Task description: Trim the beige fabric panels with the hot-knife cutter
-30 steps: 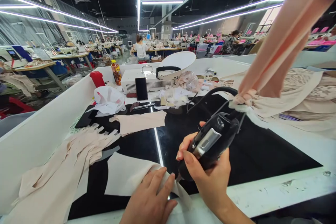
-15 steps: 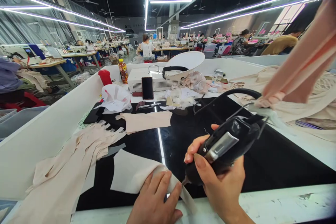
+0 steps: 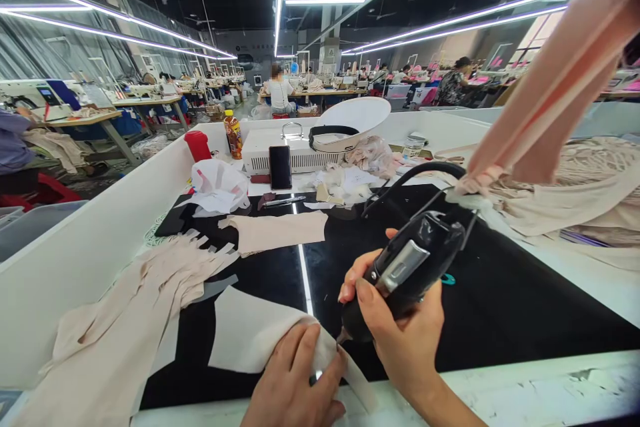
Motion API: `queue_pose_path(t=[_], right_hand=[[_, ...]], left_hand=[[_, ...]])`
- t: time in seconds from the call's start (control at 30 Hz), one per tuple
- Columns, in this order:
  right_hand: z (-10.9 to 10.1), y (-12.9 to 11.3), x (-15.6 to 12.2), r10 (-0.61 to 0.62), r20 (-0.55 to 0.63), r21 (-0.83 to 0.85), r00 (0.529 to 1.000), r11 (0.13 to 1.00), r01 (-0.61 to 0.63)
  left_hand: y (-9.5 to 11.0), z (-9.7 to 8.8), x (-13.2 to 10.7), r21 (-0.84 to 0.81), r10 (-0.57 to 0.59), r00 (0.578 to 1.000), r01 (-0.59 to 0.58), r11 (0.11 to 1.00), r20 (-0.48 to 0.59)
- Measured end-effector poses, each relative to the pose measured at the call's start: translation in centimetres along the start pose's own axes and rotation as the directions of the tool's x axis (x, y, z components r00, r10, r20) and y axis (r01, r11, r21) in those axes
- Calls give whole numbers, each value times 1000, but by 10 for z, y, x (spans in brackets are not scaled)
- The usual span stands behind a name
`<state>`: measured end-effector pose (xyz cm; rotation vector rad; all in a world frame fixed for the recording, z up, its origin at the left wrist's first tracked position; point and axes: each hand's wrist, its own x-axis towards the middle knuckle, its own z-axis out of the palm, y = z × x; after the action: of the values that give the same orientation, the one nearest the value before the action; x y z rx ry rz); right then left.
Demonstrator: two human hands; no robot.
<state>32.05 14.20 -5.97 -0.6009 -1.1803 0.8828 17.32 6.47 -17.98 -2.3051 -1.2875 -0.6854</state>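
Note:
My right hand (image 3: 405,327) is wrapped round a black corded hand tool (image 3: 400,273) with a silver lever and a thin metal nozzle. Its tip points down at the edge of a pale beige fabric piece (image 3: 250,330), apparently touching it. My left hand (image 3: 300,373) lies on that same piece with fingers spread, pressing it to the black work surface (image 3: 500,320). The fabric bulges up beside the fingers, and a narrow end trails toward the table's front edge. Palm and fingertip undersides are hidden.
Cut beige pieces (image 3: 125,307) are heaped at left; another flat piece (image 3: 280,230) lies farther back. A phone (image 3: 280,167) leans on a white vented box (image 3: 270,147). Pink cloth (image 3: 540,100) hangs tied at the tool's cord. A teal ring (image 3: 448,279) lies behind my right hand.
My right hand and the tool have shifted slightly left, with the tip closer to my left fingers. The hanging cloth swung left, and the teal ring has come into sight. My left hand stays almost still.

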Motion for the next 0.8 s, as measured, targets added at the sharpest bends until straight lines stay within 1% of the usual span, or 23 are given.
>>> queue_pose_path(t=[0.23,0.4,0.47,0.53,0.63,0.8], right_hand=[[5,7,2,-12,-19,76,1000,997,13],[10,13,2,-11,-32,28,999,1000,12],[9,13,3,-9,-18,21,1000,1000,9],[8,12,6,-3,7,50,1000,999,3],[8,14,11,-12,3,103,1000,995,12],[12,20,13,11,7,114,1000,993,-11]], left_hand=[[0,2,-4,3,6,1000,-6,1000,28],[3,-6,0,-24,-24,998,25,999,62],[5,-9,2,-29,-47,995,50,998,83],[7,-12,3,-31,-70,994,73,997,86],[9,-12,3,-27,-84,993,86,996,89],[10,-13,3,-36,-96,987,101,994,127]])
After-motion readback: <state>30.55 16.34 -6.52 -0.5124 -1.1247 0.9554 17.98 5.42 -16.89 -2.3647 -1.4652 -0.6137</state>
